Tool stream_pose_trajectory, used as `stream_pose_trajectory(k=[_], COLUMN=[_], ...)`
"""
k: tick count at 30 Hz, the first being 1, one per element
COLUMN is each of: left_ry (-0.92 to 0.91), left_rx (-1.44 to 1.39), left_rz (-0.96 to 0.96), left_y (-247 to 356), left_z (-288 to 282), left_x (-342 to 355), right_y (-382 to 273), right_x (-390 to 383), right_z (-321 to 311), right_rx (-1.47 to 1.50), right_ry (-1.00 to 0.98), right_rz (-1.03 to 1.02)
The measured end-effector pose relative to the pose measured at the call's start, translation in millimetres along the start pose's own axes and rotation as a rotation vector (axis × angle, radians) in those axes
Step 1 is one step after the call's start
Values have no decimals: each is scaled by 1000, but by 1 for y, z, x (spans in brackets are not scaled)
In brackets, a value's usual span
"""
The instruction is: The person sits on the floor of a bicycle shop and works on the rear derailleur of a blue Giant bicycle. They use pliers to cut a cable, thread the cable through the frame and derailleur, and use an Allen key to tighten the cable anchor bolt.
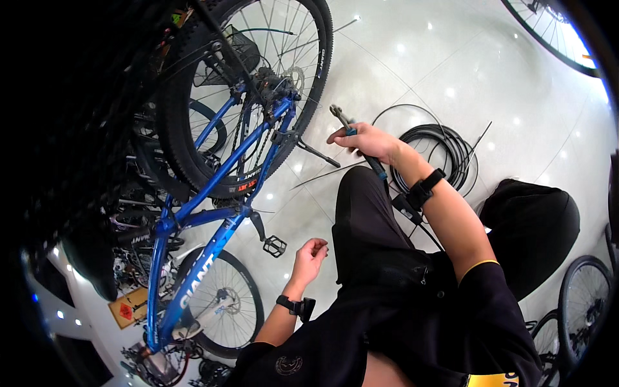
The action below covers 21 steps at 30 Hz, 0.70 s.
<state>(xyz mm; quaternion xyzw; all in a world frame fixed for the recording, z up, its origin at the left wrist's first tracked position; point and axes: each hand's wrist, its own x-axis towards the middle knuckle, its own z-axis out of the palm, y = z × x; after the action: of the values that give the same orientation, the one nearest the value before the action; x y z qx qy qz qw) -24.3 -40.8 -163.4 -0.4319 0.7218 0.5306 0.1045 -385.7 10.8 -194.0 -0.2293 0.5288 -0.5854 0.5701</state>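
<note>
1 orange diamond-shaped sign [129,308] with a red symbol lies lower left, beside the bike wheel [219,313].

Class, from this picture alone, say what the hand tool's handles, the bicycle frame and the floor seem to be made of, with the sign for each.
Plier-like tool in the right hand: bare grey metal head, blue handles probably plastic or rubber. Blue bicycle frame: glossy painted metal tubing, likely. White floor: polished tile or stone, mirroring ceiling lights.
</note>
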Motion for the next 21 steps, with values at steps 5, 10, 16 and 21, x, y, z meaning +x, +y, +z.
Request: stream_pose_trajectory(k=[5,10,16,21], left_ry=[-59,-103,-105,-92], left_rx=[84,163,195,250], left_rz=[-36,-30,38,47], left_y=[-21,1,0,-4], left_z=[-3,2,5,-9], left_x=[9,29,39,32], right_y=[-46,-86,-77,-31], right_x=[-13,-47,-59,-32], right_z=[-17,-38,-50,-46], right_rx=[-1213,-1283,631,999], right_ry=[429,738,69,124], right_rz=[-79,-679,-419,-206])
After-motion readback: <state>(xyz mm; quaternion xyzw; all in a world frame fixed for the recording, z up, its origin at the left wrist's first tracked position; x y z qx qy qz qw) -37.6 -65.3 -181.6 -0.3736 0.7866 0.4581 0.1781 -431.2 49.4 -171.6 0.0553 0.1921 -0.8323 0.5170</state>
